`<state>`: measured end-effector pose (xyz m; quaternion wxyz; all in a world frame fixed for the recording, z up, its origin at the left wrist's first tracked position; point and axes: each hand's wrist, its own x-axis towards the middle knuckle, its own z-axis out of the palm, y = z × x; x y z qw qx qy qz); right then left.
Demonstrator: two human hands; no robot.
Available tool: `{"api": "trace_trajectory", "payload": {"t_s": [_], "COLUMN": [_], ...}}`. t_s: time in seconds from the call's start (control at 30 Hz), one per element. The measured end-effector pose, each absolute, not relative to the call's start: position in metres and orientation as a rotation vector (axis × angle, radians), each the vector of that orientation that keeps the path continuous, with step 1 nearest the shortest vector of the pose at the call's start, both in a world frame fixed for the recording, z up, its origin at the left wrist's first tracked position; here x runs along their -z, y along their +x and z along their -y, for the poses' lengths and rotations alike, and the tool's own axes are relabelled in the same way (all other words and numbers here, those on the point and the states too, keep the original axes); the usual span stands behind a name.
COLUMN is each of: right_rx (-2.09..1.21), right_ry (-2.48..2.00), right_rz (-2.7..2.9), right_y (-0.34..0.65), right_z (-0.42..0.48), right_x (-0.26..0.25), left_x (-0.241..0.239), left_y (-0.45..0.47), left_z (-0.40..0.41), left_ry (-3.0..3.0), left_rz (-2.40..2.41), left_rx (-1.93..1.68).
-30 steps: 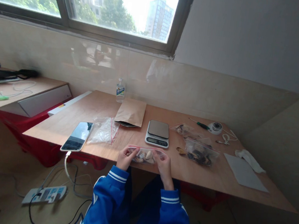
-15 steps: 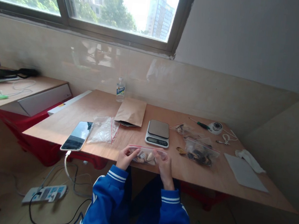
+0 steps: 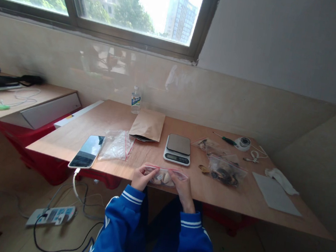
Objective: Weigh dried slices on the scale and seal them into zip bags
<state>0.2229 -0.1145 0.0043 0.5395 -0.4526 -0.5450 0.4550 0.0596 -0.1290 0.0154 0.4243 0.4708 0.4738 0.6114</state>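
A small clear zip bag [image 3: 164, 176] with a red seal strip and pale lumps inside lies at the near edge of the wooden table [image 3: 113, 121]. My left hand [image 3: 141, 177] pinches its left end with curled fingers. My right hand [image 3: 181, 185] is closed over its right end. Both wrists wear blue sleeves with white stripes. Just beyond the bag stands a small digital scale [image 3: 178, 149].
A phone [image 3: 87, 156] on a cable and an empty clear bag [image 3: 117, 145] lie to the left. A brown paper pouch [image 3: 147, 125] and a water bottle [image 3: 135, 100] sit behind. Filled bags [image 3: 225, 170], a screwdriver [image 3: 224, 139] and white paper [image 3: 275, 193] lie right. A power strip [image 3: 51, 214] rests on the floor.
My two hands have drawn slightly closer together along the bag's top edge. The bag stays at the table's near edge.
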Motion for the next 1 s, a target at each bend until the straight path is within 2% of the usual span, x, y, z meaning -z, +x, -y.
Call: {"api": "trace_trajectory", "payload": {"t_s": [0.3, 0.67, 1.0], "right_rx": [-0.912, -1.145, -1.133], "right_ry": [-1.122, -0.962, -0.945], "right_rz": [1.237, 1.208, 1.157], "right_y": [0.212, 0.208, 0.203], "right_z": [0.115, 0.120, 0.123], "right_x": [-0.011, -0.020, -0.023], "left_x": [-0.013, -0.019, -0.018], "left_y": [0.068, 0.064, 0.069], "left_z": [0.129, 0.132, 0.132], "left_ry": [1.070, 1.041, 1.081], "left_rz": [-1.240, -1.099, -1.137], "left_rx": [-1.606, -1.494, -1.563]}}
